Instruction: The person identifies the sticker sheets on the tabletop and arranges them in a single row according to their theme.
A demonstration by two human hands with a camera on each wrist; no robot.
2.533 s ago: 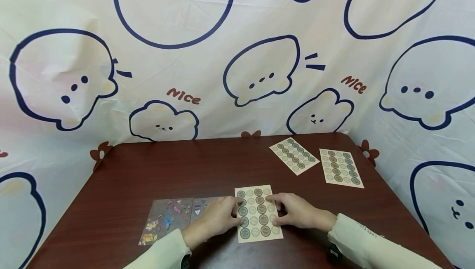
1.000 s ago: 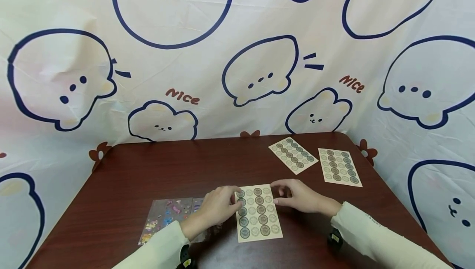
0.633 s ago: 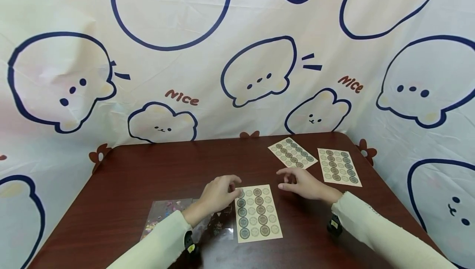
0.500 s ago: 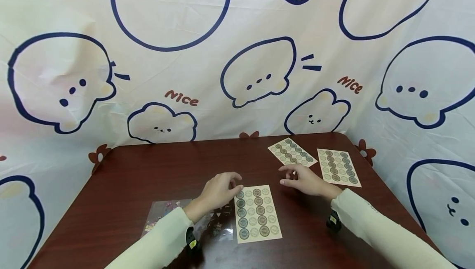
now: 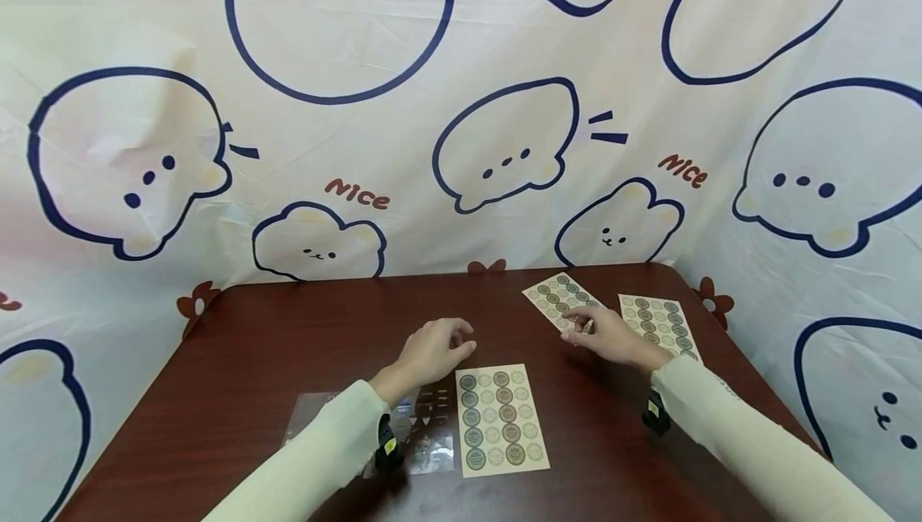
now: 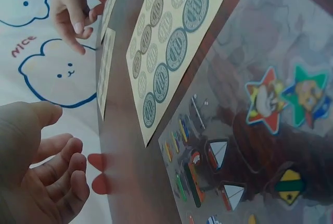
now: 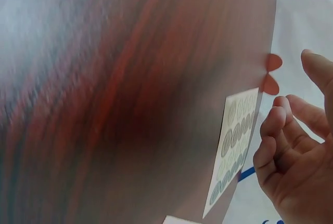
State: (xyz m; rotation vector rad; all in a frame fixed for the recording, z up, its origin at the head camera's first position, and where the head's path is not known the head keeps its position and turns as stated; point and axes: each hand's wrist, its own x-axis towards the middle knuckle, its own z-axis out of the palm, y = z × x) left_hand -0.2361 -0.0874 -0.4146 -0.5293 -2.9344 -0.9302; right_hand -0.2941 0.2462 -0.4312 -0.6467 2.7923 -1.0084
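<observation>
A cream sticker sheet point(image 5: 502, 420) printed with rows of round labels lies flat near the front middle of the table. Above and behind its top left corner hovers my left hand point(image 5: 434, 350), fingers loosely bent and holding nothing. My right hand point(image 5: 607, 335) is farther back on the right, overlapping the near end of a second, tilted sticker sheet point(image 5: 558, 298). Nothing is between its relaxed fingers, as the right wrist view also shows. Beside it a third sticker sheet point(image 5: 663, 320) is partly covered by the right wrist.
Clear plastic sticker sheets point(image 5: 432, 450) with small colourful pictures lie left of the middle sheet, partly under my left forearm. Stars and sailboats show on them in the left wrist view. A dark red table point(image 5: 324, 330) meets a cartoon-printed cloth point(image 5: 403, 146) behind.
Both hands have let go of the middle sticker sheet and lifted away. My left hand moved back a little; my right moved back and right toward the tilted sheet. The middle sheet stays put.
</observation>
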